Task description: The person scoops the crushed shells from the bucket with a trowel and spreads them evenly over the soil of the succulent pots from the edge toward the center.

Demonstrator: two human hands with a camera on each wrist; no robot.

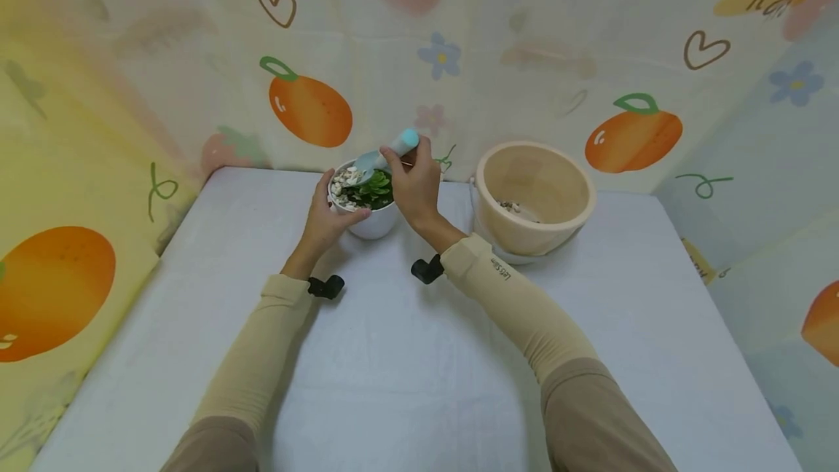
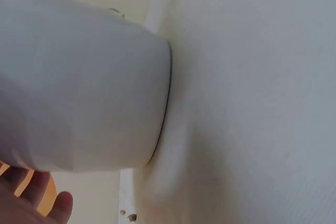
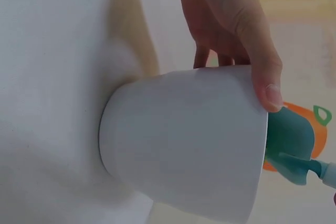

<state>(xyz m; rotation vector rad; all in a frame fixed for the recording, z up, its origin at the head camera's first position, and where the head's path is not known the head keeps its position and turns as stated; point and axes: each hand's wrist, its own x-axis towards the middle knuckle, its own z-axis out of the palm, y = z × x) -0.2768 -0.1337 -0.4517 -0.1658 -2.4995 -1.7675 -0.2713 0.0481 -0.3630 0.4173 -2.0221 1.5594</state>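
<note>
A white flowerpot (image 1: 375, 227) stands upright near the table's far edge. Inside it are a green succulent (image 1: 375, 189) and pale pebbles (image 1: 341, 188). My left hand (image 1: 328, 221) grips the pot from the left, thumb along the front near the rim. In my right hand (image 1: 419, 186) is a small blue trowel (image 1: 406, 140), its handle tilted up to the right. The trowel's blade (image 3: 290, 141) dips in at the pot's mouth, over the pebbles in the head view; its tip is hidden. The left wrist view shows the pot's side (image 2: 89, 87) and a few fingertips (image 2: 62, 204).
To the right stands a large beige pot (image 1: 534, 237) with a few pebbles (image 1: 510, 206) on its inner bottom. A white cloth (image 1: 393, 370) covers the table. Behind it hangs a printed curtain (image 1: 387, 79). A few small bits (image 2: 131, 217) lie beyond the pot.
</note>
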